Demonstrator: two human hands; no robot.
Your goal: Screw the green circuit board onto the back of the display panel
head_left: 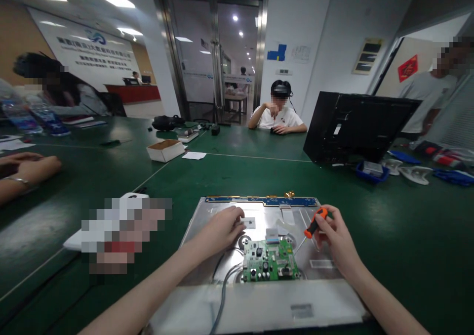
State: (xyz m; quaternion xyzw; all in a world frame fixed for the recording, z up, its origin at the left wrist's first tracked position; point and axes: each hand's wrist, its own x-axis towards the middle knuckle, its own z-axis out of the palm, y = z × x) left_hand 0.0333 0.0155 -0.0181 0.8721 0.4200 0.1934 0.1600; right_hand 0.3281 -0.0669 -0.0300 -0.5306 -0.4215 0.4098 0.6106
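Note:
My right hand (pixel 335 231) holds an orange and black screwdriver (pixel 316 222) by its handle, with the shaft slanting down to the right edge of a green circuit board (pixel 270 260). The board sits on the metal back of a display panel (pixel 318 300), with a grey cable running from its left side. Over the panel's upper left part, my left hand (pixel 230 224) has curled fingers, and whatever they hold, if anything, is too small to name. A long blue circuit strip (pixel 259 201) lines the panel's far edge, joined by a flat ribbon.
A black monitor (pixel 359 127) stands at the back right, near a blue tray (pixel 372 172). A white box (pixel 165 150) sits farther back. At left are a white device (pixel 107 221) and another person's hands (pixel 33 169). A person sits opposite.

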